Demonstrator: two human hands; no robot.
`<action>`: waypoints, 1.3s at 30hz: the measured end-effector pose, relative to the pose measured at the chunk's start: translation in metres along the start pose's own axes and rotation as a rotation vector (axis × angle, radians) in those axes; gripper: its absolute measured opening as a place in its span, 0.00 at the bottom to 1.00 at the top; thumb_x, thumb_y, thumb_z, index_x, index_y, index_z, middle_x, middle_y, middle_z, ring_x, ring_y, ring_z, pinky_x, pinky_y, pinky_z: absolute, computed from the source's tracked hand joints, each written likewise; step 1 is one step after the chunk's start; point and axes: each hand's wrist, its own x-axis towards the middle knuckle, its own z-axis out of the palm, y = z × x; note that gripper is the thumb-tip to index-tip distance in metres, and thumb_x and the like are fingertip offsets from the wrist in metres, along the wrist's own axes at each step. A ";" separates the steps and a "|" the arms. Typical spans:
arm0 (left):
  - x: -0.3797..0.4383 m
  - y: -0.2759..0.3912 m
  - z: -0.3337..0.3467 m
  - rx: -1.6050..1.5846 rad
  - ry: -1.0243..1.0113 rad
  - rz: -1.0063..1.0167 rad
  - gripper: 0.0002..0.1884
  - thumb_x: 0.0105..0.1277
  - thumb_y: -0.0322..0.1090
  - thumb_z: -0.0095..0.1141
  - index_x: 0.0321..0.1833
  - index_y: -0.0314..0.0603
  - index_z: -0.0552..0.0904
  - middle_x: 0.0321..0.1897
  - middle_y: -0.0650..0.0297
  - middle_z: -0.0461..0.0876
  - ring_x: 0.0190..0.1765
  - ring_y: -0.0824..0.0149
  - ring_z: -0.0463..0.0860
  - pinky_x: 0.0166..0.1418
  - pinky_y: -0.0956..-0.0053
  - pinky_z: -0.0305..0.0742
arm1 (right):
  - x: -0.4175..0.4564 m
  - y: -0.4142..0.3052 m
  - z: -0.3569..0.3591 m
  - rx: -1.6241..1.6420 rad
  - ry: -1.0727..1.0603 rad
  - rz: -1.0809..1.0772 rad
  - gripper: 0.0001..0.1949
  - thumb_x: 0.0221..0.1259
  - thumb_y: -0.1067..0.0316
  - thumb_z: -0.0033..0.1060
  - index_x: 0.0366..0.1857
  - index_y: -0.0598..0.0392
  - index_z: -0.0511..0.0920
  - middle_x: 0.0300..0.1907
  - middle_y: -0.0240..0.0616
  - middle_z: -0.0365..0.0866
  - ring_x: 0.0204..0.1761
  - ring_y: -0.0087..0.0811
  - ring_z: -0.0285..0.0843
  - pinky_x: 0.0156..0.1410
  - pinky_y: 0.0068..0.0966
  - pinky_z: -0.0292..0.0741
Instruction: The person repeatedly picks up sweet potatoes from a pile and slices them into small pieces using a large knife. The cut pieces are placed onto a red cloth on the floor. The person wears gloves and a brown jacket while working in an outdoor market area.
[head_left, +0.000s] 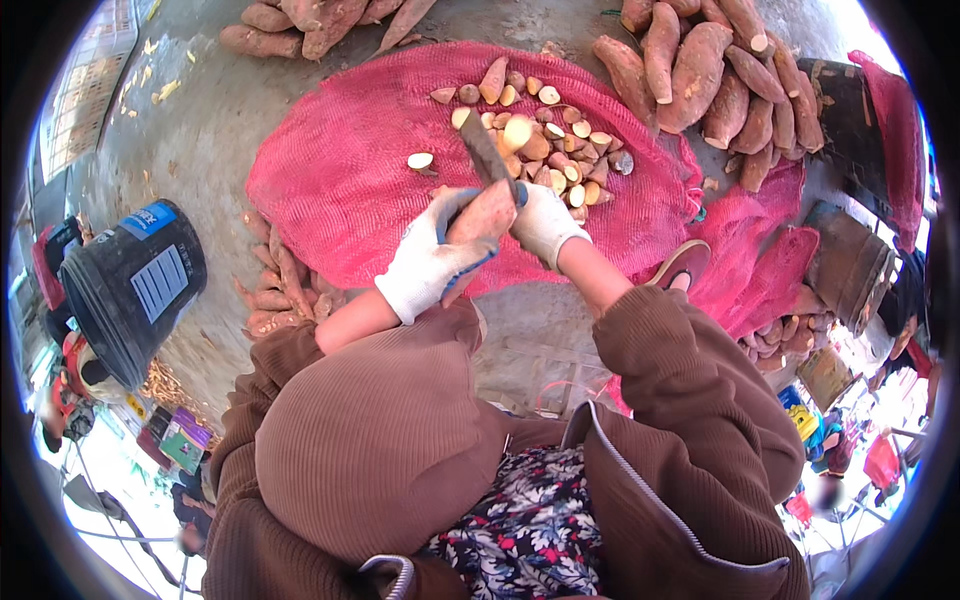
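My left hand (442, 251), in a white glove with blue palm coating, grips a large sweet potato (484, 215) above my lap. My right hand (546, 221), gloved the same way, holds a knife (484, 150) whose dark blade points up and to the left, at the far end of the sweet potato. Its handle is mostly hidden in my fist. Beyond the hands, many cut sweet potato ends (574, 154) lie heaped on a pink mesh sack (337, 172). One pale cut piece (420, 160) lies apart to the left. A blurred piece (517, 133) shows near the blade.
Whole sweet potatoes are piled at the upper right (694, 75), the top (322, 26) and the left (281, 281) of the sack. A black bucket (135, 285) stands left. More mesh (757, 255) and a wooden block (847, 262) lie right. Several people are around the rim.
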 end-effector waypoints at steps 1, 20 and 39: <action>0.006 0.011 -0.002 -0.052 -0.022 0.062 0.38 0.53 0.37 0.68 0.67 0.31 0.67 0.56 0.52 0.77 0.61 0.60 0.76 0.66 0.67 0.69 | 0.002 0.002 0.002 0.118 0.026 0.023 0.07 0.63 0.67 0.55 0.40 0.54 0.79 0.27 0.42 0.82 0.27 0.36 0.79 0.32 0.33 0.75; 0.036 -0.050 -0.029 -0.607 0.520 0.285 0.25 0.58 0.19 0.61 0.60 0.34 0.71 0.55 0.56 0.78 0.57 0.59 0.80 0.65 0.64 0.74 | -0.046 -0.047 0.035 0.435 0.164 0.211 0.11 0.60 0.68 0.53 0.44 0.56 0.77 0.35 0.54 0.82 0.42 0.57 0.80 0.45 0.40 0.76; 0.194 0.073 -0.071 1.084 0.371 0.364 0.23 0.64 0.43 0.58 0.59 0.39 0.75 0.57 0.48 0.76 0.58 0.51 0.77 0.60 0.58 0.74 | 0.058 -0.014 -0.215 -0.445 0.785 -0.036 0.33 0.53 0.68 0.66 0.66 0.52 0.66 0.49 0.42 0.79 0.50 0.39 0.80 0.56 0.35 0.76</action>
